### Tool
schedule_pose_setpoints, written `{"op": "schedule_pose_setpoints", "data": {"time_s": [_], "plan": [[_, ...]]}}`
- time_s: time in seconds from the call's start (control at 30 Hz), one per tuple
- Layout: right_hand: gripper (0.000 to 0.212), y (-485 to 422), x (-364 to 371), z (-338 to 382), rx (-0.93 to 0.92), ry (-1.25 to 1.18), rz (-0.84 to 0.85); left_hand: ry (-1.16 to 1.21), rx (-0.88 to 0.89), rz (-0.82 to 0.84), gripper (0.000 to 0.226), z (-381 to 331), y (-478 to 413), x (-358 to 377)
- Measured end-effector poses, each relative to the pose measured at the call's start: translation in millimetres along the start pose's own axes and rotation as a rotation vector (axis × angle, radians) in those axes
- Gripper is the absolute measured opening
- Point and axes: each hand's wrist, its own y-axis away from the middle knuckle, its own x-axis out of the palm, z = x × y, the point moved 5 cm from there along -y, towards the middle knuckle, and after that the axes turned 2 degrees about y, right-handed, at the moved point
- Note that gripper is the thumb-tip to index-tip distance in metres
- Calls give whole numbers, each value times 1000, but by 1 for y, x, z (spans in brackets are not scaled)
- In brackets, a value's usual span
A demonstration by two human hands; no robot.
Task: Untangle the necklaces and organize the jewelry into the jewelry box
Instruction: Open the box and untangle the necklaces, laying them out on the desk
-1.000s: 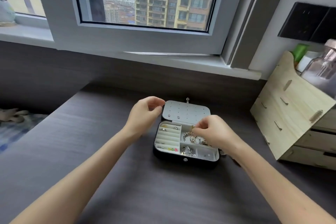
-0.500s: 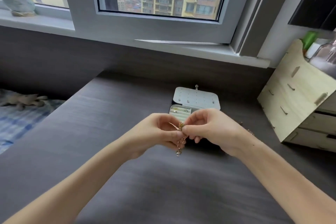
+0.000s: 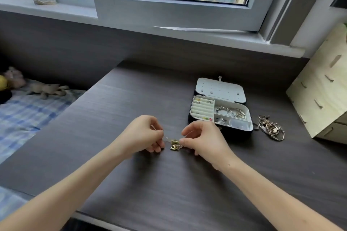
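Note:
A small gold necklace (image 3: 175,144) with a bunched pendant hangs between my hands, low over the dark desk. My left hand (image 3: 144,134) pinches its thin chain on the left, and my right hand (image 3: 201,139) pinches it on the right, close to the pendant. The open jewelry box (image 3: 221,133) sits just beyond my right hand, its white lid leaning back. Its compartments hold rings, a bead bracelet, bangles and small pieces. A tangled pile of jewelry (image 3: 271,127) lies on the desk right of the box.
A light wooden drawer organizer (image 3: 323,88) stands at the right edge of the desk (image 3: 131,103). The window sill (image 3: 206,37) runs behind. A bed with a blue checked sheet (image 3: 24,114) and soft toys lies to the left.
My hands drew back from the box with the gold necklace, moved left and toward me, and spread apart. The box and the tangled pile are now uncovered to the right.

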Motion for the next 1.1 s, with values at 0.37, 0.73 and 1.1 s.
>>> {"op": "schedule_pose_setpoints", "data": {"time_s": [0.37, 0.73, 1.1], "plan": [[15, 32, 3, -5, 19, 71, 177, -243, 98, -135, 5, 7, -3, -9], [8, 24, 1, 0, -148, 471, 106, -487, 450, -117, 23, 6, 18, 12], [7, 17, -7, 2, -216, 628, 233, -583, 498, 15, 8, 12, 17, -2]]}}
